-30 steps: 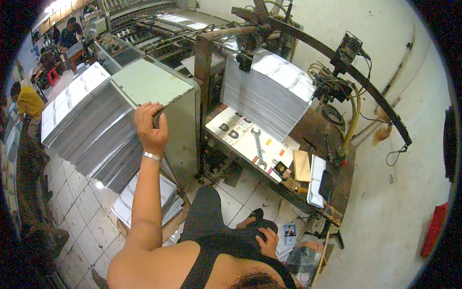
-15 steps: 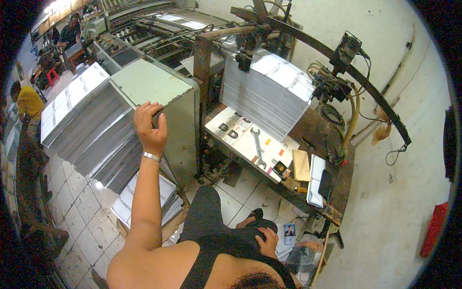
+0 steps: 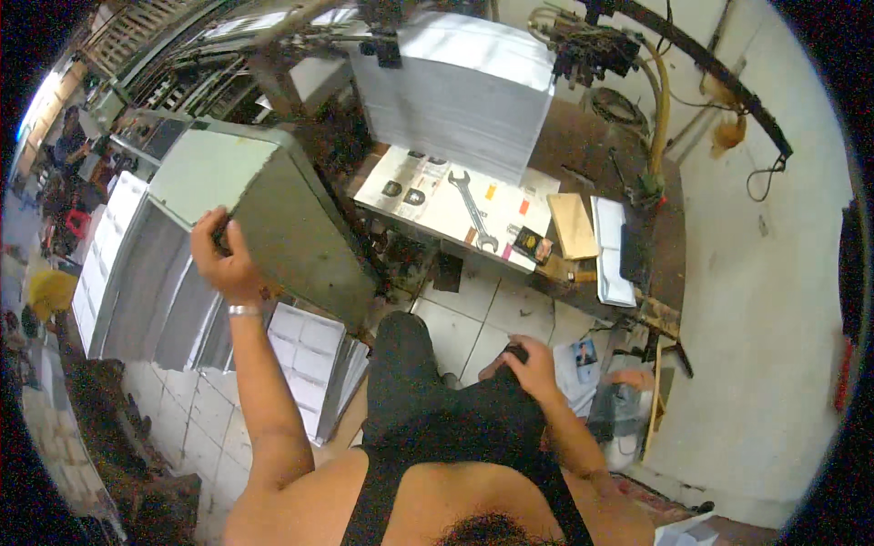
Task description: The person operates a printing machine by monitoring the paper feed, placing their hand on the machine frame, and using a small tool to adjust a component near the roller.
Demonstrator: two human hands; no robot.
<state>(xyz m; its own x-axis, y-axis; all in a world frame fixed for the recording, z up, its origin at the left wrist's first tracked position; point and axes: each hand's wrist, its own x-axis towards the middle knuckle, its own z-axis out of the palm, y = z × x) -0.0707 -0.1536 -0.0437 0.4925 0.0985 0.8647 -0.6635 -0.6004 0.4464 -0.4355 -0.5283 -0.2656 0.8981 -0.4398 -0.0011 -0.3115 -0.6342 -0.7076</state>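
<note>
Beside left hand point(image 3: 223, 266), paper stacks point(image 3: 155, 282).

The grey-green metal cabinet point(image 3: 273, 214) is standing upright on the tiled floor, its pale flat top tilting toward the camera and its darker side panel facing the person. The left hand point(image 3: 223, 264) is gripping its near top corner, fingers curling over the edge. The right hand point(image 3: 528, 364) is resting on the person's dark-clothed thigh point(image 3: 473, 400), palm down, well apart from the cabinet.
</note>
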